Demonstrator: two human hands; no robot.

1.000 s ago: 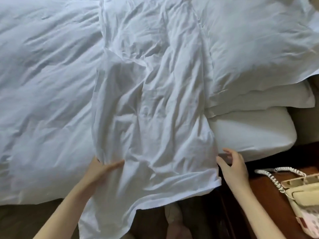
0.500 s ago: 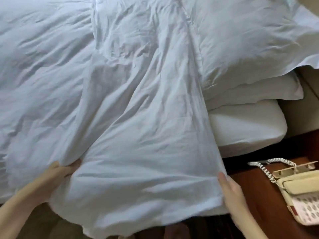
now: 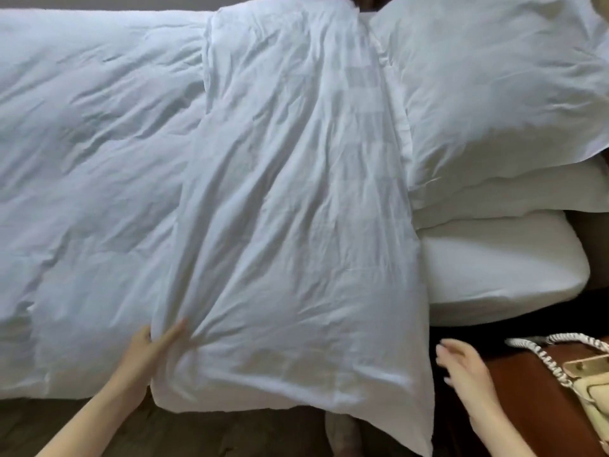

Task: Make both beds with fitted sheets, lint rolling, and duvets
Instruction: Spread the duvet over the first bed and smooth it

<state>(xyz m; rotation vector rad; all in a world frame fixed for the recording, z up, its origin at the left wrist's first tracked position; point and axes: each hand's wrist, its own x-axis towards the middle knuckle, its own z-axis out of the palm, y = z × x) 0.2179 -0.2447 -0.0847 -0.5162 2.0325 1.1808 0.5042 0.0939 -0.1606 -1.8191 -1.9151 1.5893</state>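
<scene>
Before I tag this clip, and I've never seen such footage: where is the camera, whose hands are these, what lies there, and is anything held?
There is no machine here: a person works with bare hands, and the one picture comes from a camera worn on their head, looking down. The two arms at the bottom are their own. A white duvet lies spread out, one part folded over. Pillows are stacked at the right on the sheet. The left hand lays straight fingers on the duvet's near edge. The right hand hangs open beside it and holds nothing. At the lower right stands a nightstand with a phone.
</scene>
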